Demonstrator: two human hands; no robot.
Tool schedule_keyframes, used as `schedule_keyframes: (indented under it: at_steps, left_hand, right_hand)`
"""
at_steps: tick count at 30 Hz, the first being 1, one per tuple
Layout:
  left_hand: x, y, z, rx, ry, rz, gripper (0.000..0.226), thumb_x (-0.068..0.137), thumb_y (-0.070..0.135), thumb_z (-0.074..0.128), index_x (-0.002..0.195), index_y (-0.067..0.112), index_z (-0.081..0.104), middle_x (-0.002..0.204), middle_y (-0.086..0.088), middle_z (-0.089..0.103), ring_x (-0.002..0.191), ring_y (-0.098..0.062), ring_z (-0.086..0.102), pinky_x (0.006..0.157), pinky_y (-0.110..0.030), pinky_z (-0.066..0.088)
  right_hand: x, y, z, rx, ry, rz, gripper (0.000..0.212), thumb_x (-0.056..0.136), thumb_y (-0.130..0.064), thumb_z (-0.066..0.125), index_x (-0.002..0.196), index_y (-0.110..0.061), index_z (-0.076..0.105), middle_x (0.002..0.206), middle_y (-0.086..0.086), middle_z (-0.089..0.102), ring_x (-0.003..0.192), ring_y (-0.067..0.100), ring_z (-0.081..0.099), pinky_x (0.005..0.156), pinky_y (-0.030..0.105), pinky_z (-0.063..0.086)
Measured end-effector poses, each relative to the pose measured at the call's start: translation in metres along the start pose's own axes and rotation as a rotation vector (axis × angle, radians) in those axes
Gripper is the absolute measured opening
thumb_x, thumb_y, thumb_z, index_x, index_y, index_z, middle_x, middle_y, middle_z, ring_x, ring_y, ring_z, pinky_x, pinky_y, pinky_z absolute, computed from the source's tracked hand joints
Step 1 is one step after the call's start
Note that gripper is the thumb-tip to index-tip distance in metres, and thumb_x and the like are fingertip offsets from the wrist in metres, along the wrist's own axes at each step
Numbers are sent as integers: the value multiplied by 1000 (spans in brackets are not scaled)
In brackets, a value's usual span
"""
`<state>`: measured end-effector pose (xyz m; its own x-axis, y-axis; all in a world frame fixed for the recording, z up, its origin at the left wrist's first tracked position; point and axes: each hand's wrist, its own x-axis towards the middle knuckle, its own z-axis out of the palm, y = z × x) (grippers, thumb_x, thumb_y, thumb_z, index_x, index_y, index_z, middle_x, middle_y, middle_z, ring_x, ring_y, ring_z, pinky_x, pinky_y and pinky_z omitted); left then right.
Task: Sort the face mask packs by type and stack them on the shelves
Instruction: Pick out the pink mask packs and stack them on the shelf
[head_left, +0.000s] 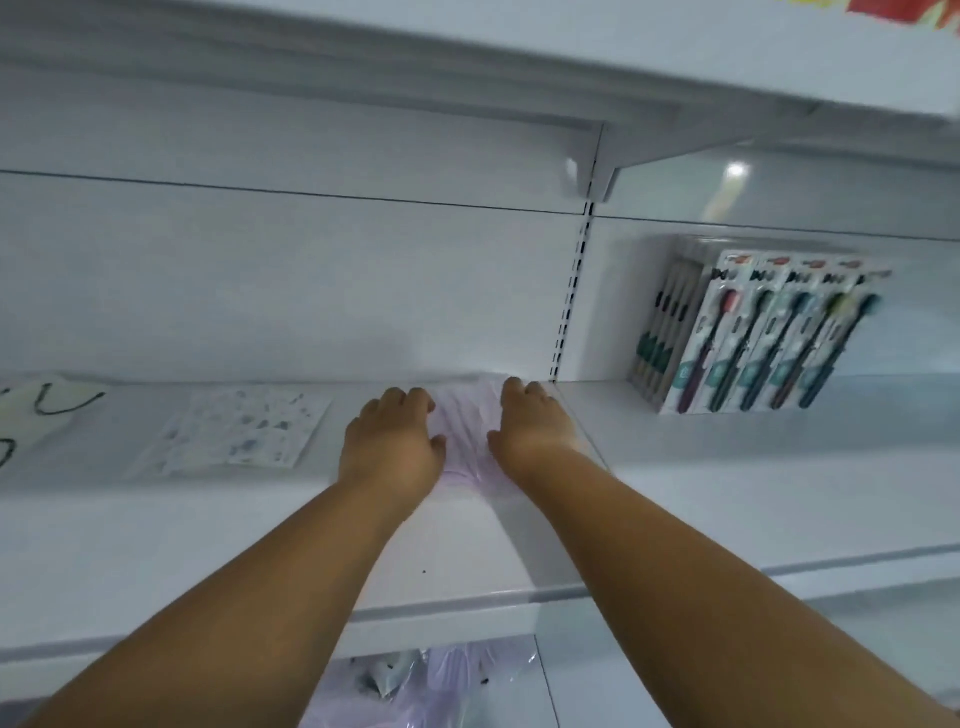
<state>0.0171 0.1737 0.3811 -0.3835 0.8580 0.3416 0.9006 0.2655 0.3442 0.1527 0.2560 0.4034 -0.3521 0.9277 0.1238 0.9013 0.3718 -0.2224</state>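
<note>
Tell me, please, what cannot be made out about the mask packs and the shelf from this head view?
- Pale purple pack: its sides are covered by the left hand and right hand; its print is blurred.
- Patterned pack: its design is too blurred to read.
- Cream pack: cut off by the left edge.
- Packs below the shelf: hidden by shelf and arms.

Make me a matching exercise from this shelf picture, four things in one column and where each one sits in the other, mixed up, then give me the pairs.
Things:
1. lilac mask pack
2. speckled mask pack
3. toothbrush packs
4. black-looped mask pack

Places:
A. far left edge of the shelf
B. between the left hand and right hand
C. upright in the right-hand shelf bay
D. flat on the shelf, just left of the hands

Pairs: 1-B, 2-D, 3-C, 4-A
</note>
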Motion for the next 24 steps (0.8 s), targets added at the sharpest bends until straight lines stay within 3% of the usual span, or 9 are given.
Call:
schedule_keyframes:
  at_steps: [4,10,17,22,24]
  left_hand:
    - [-32,-16,-28,-135,-7,87,41,93,31,61,132,23,54,121,-4,63,107,-25,60,87,-38,51]
    - [-116,-69,-92,-185,23,212,36,96,31,58,131,26,55,120,2,62,108,-20,58,88,-37,50]
    - [-238,-167,-151,-225,22,89,28,95,28,58,122,29,60,104,12,60,86,-11,53,73,-31,43]
    - [-318,-218,-162,-167,79,-16,29,92,23,63,122,24,64,98,13,56,85,-9,51,72,-26,36]
    - [-347,-238,-163,-144,9,-48,30,93,26,61,123,26,63,98,15,55,84,-7,50,71,-24,35]
  right_hand:
    - [-43,-30,-6,-16,70,-83,33,93,-16,56,125,-10,46,120,12,51,110,33,54,83,37,44]
    - [-140,-94,-12,7,185,-106,38,99,-31,51,134,-15,48,130,9,51,118,29,51,95,40,45]
    - [-248,-176,14,295,251,-230,28,98,-26,55,123,-15,59,118,5,58,107,25,55,91,40,46]
    - [-314,-225,52,417,225,-384,22,92,-22,61,112,-12,65,106,6,62,96,26,58,82,41,50]
    - [-340,-239,67,433,185,-385,19,91,-21,61,108,-11,65,104,8,62,94,28,59,81,42,50]
